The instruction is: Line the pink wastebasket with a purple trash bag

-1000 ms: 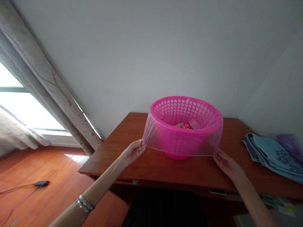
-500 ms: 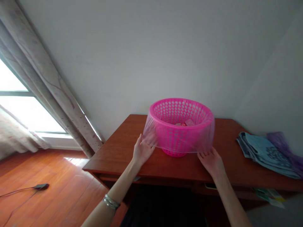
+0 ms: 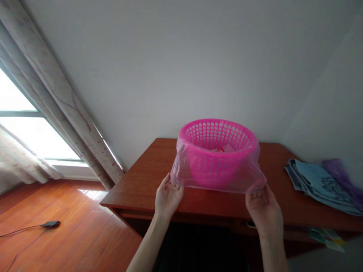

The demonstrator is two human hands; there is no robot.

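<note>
A pink plastic basket (image 3: 212,166) with a pattern of holes stands upright on the brown wooden desk (image 3: 141,170). Over its rim hangs a thin, see-through plastic bag (image 3: 181,166), its loose edge drawn toward me in front. My left hand (image 3: 169,194) grips the bag's edge at the left, palm up, fingertips under the film. At the right, my right hand (image 3: 262,204) pinches the same edge, with its fingers partly behind the film. Inside the basket lie some small pale and red items (image 3: 222,149), too small to name.
Folded light-blue cloth (image 3: 320,185) lies at the desk's right side, with a purple see-through bag (image 3: 340,177) beside it. A white wall (image 3: 198,68) rises behind the desk. Left are a patterned curtain (image 3: 70,102) and a black adapter (image 3: 51,224) with cords on the floor.
Both hands have drawn the bag's front edge toward me and lower, stretching it out from the basket. The right hand has also moved a little to the right.
</note>
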